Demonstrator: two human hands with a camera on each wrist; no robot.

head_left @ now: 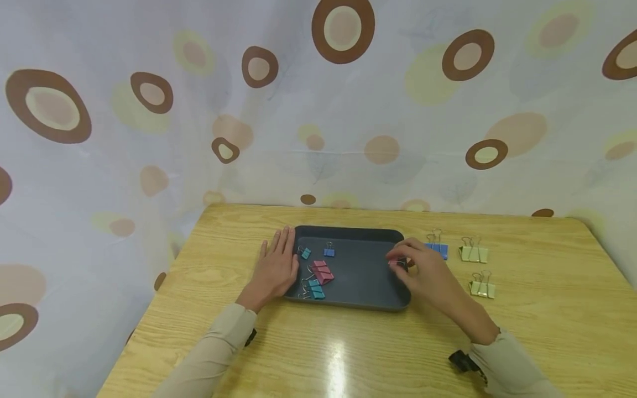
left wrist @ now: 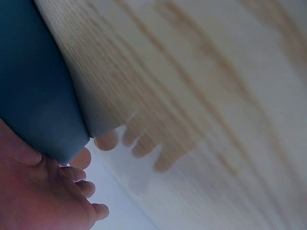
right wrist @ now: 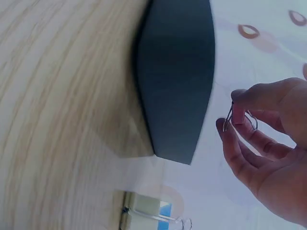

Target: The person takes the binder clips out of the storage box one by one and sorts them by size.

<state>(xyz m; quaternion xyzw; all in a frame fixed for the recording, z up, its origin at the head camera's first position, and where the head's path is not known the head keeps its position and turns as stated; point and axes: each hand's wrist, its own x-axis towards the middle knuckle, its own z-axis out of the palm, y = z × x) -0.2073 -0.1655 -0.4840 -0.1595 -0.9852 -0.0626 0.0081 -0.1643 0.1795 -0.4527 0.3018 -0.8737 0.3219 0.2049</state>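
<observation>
Plainly, closest to the camera come two pale sleeves (head_left: 214, 342) over a wooden table (head_left: 298, 354). Beyond them the left hand (head_left: 272, 270) lies with its fingers straight, touching the left side of a dark tray (head_left: 360, 276) and gripping nothing, while the right hand (head_left: 423, 271) pinches a small pink clip (right wrist: 238, 114) between thumb and fingers, raised at the tray's right end. A light, firm pinch on the clip's body seems best — squeezing the wire handles together could spread it open. Those handles should clear the rim, and steady left fingers would probably keep the tray from sliding. Toward the tray's left end a teal clip (head_left: 316, 289) and a large pink clip (head_left: 322, 273) lie close together; behind them sit a small teal clip (head_left: 306, 254) and a small blue clip (head_left: 329, 252). Right of the tray are two yellow clips (head_left: 483, 289) and a partly hidden blue clip — then, farthest off, a patterned cloth (head_left: 293, 110).
</observation>
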